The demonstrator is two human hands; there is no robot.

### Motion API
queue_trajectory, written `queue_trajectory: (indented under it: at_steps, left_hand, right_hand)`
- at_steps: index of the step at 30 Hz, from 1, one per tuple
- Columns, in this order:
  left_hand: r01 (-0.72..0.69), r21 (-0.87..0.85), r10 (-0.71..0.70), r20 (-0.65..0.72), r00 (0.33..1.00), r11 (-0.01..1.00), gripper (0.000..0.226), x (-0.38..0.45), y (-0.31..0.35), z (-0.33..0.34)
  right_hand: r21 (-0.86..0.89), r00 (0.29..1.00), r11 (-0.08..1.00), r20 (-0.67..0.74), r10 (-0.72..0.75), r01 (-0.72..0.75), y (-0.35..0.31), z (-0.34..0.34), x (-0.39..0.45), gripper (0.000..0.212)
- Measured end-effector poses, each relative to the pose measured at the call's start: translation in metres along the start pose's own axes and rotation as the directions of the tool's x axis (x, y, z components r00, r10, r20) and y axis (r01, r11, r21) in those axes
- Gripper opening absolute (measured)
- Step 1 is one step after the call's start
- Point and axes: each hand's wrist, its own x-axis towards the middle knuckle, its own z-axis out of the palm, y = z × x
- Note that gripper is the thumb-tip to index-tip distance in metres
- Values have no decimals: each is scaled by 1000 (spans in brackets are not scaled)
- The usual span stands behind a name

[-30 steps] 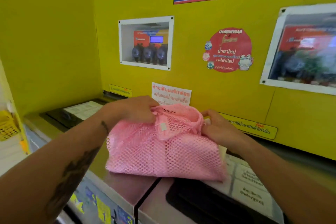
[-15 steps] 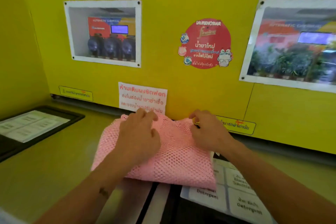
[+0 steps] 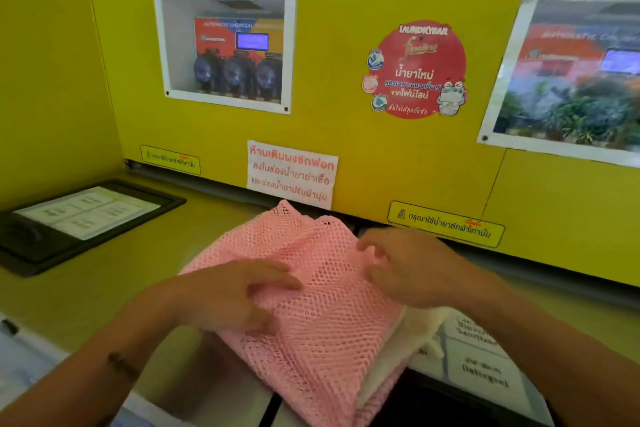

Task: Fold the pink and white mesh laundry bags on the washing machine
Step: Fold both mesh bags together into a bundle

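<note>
A pink mesh laundry bag (image 3: 325,315) lies folded on top of the washing machine (image 3: 104,291), its far corner close to the yellow back wall. A strip of white mesh bag (image 3: 398,354) shows under its right edge. My left hand (image 3: 235,291) rests on the bag's left side with fingers spread and the thumb lower on the mesh. My right hand (image 3: 412,263) lies over the bag's right upper part, fingers loosely bent and blurred. Neither hand plainly grips the fabric.
A black-framed detergent drawer lid (image 3: 79,218) with a white label sits at the left. Another labelled lid (image 3: 481,357) lies at the right, partly under the bags. The yellow wall (image 3: 346,166) with notices and two windows stands close behind.
The bag has been flattened and slid a little toward me. My left hand moved from its top toward the left side. My right hand shifted down along the right side.
</note>
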Motion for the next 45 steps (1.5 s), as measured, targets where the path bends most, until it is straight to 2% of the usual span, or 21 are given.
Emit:
queue_trajectory:
  at_steps: [2,3,6,8,10,14,18,21,24,26,28,30,32,33,35,37,38,40,45]
  left_hand:
    - [-19,-95,3,-166,986,995,48,-7,4,2]
    - [-45,-151,0,-284,959,987,43,-10,8,3]
    - [-73,-212,-72,-603,795,975,26,-20,21,12]
    - [9,-230,-171,-696,697,973,21,-27,22,23]
    - [145,-277,-302,-698,649,950,23,-38,23,35]
    - [429,-305,-524,-568,635,851,50,-64,26,54]
    - [527,-301,-606,-446,659,795,69,-78,34,65]
    - [588,-331,-672,-439,597,738,73,-76,43,66]
    - [633,-368,-730,-403,551,681,79,-70,59,67]
    - [566,-445,-720,-446,531,693,71,-69,73,71]
    - [366,-576,-676,-539,502,731,62,-73,90,78]
    - [161,-661,-654,-618,437,733,61,-83,107,92]
    - [61,-688,-653,-653,383,723,61,-96,118,108]
    - [11,-726,-678,-637,367,688,61,-103,121,113]
    - [-143,-847,-767,-526,367,513,62,-119,124,121]
    - [-312,-910,-816,-390,426,272,64,-137,124,130]
    - [-364,-912,-818,-353,455,191,65,-146,124,134]
    - [-424,-894,-806,-355,473,145,65,-164,124,142]
    - [-533,-838,-802,-399,445,121,59,-224,111,158]
  right_hand:
    - [18,996,1000,-81,-21,23,10,7,23,43]
    - [46,994,998,-103,-27,32,13,12,34,44]
    - [327,999,945,-32,6,5,10,23,54,57]
    - [407,995,910,86,48,-79,7,33,58,72]
    - [332,992,939,113,51,-86,4,42,56,84]
    - [302,996,952,93,17,-45,1,37,27,101]
    - [376,979,925,203,-24,-55,6,20,-11,114]
    - [522,983,846,181,13,-108,2,16,-12,107]
    - [580,991,808,128,40,-107,-7,26,-8,94]
    - [650,996,758,85,-13,-45,-13,32,-11,84]
    - [769,993,637,111,-48,-55,-15,33,-18,78]
    - [851,983,518,158,-90,-90,-11,33,-25,79]
    - [863,975,502,155,-162,-53,-9,37,-32,77]
    - [858,968,512,149,-202,-26,-10,37,-36,77]
    - [826,957,561,126,-262,45,-15,37,-46,74]
    - [797,941,597,122,-315,97,-23,33,-57,70]
    - [785,932,608,122,-341,120,-28,32,-62,67]
    - [780,911,604,114,-397,165,-41,29,-72,64]
    - [814,880,524,34,-473,250,-91,39,-100,65]
